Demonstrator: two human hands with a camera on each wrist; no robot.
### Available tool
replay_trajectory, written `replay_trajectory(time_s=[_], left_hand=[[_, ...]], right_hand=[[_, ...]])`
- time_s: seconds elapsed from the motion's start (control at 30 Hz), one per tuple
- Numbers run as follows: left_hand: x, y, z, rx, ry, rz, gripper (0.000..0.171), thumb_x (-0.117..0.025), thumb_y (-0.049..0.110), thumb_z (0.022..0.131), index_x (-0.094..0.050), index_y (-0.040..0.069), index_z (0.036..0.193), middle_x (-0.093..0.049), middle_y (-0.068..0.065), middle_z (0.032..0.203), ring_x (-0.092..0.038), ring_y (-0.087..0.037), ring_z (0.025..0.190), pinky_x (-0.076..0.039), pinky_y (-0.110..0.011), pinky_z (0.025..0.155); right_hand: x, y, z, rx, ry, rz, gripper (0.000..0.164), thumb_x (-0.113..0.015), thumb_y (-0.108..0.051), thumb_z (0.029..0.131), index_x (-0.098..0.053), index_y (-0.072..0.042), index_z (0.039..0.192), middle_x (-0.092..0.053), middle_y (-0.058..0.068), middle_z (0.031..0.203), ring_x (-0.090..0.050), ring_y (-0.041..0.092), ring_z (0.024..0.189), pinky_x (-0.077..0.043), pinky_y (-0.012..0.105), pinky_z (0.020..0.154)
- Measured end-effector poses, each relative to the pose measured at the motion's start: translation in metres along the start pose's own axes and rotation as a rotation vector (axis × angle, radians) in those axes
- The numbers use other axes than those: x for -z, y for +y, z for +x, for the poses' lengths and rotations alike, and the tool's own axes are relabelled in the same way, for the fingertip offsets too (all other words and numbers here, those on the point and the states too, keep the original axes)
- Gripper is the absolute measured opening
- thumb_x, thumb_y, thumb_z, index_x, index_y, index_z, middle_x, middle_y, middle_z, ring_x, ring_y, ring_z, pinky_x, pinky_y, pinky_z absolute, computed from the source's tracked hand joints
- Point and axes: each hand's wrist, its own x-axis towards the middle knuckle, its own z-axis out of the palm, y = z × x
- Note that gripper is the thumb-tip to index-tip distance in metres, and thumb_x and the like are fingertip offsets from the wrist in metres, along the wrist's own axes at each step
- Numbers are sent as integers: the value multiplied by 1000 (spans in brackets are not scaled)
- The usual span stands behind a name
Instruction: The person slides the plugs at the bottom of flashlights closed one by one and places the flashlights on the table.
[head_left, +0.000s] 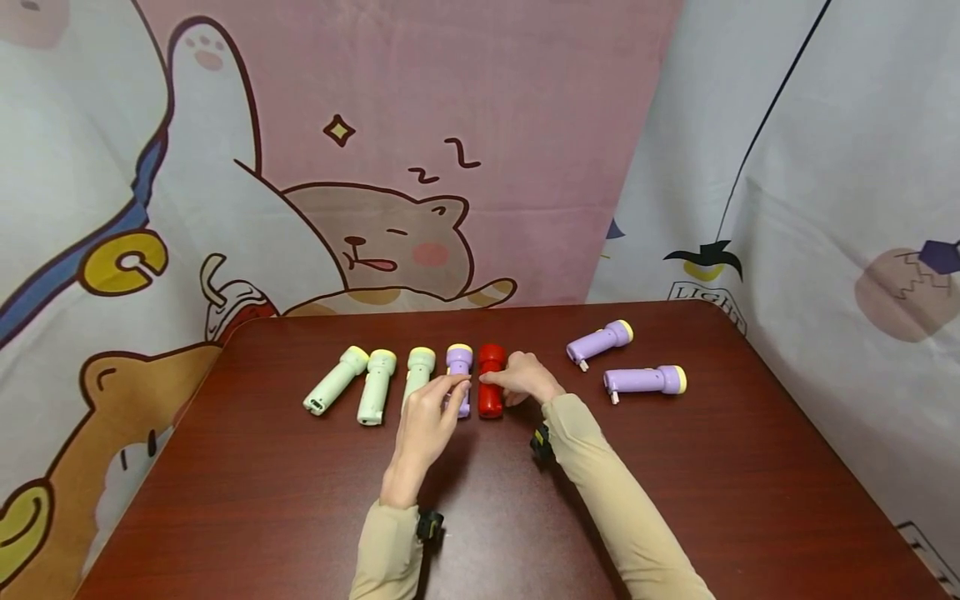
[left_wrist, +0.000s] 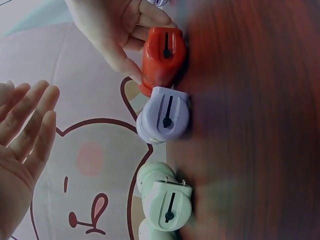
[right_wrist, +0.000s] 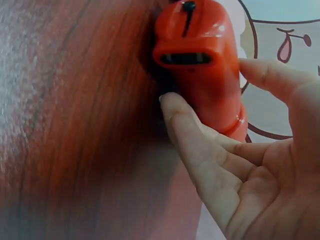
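My right hand [head_left: 525,379] grips a red flashlight [head_left: 491,380] lying lengthwise on the table. In the right wrist view the thumb is on one side of the red flashlight [right_wrist: 207,85] and the fingers on the other. Just left of it lies a purple flashlight [head_left: 459,358]; its slotted end [left_wrist: 167,117] shows in the left wrist view. My left hand [head_left: 426,425] hovers over the near part of this purple flashlight. Its fingers [left_wrist: 37,127] are loosely extended, with nothing held in the left wrist view. A light green flashlight [head_left: 420,364] lies partly hidden behind the left hand.
Two more light green flashlights [head_left: 377,387] [head_left: 337,380] lie farther left, the outermost slanted. At right are two purple flashlights [head_left: 600,342] [head_left: 643,380], each with a small white piece sticking out. A printed cloth [head_left: 540,167] hangs behind the brown table [head_left: 262,500].
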Motion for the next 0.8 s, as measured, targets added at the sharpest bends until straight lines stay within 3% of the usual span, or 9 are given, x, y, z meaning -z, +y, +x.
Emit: replay_trajectory(time_s=[0.33, 0.47, 0.63, 0.8], left_hand=[[-2, 2, -1, 22, -18, -15, 11, -66, 10, 88, -73, 5, 96, -73, -6, 87, -69, -14, 74, -56, -29, 64], [-3, 2, -1, 22, -20, -19, 11, -67, 9, 87, -72, 6, 97, -73, -6, 87, -69, -14, 75, -57, -28, 66], [-4, 2, 0, 9, -25, -29, 12, -66, 10, 88, -72, 6, 98, -74, -5, 88, -69, -13, 76, -57, -27, 68], [-6, 3, 1, 8, -53, -38, 12, -65, 12, 89, -72, 7, 98, -74, -4, 91, -70, -13, 81, -57, -27, 72]], right_hand=[[11, 5, -6, 10, 46, -43, 42, -70, -39, 83, -67, 3, 74, -68, 16, 66, -68, 23, 57, -58, 32, 59], [21, 10, -15, 15, 96, -61, 41, -67, -38, 86, -71, 3, 81, -69, 13, 67, -69, 23, 60, -58, 32, 61], [45, 28, -31, 29, 204, -74, 39, -62, -34, 90, -71, 3, 91, -71, 11, 67, -70, 23, 62, -55, 29, 58], [75, 50, -50, -50, 370, -105, 40, -57, -37, 90, -71, 0, 83, -71, 9, 65, -67, 19, 59, -47, 27, 54]])
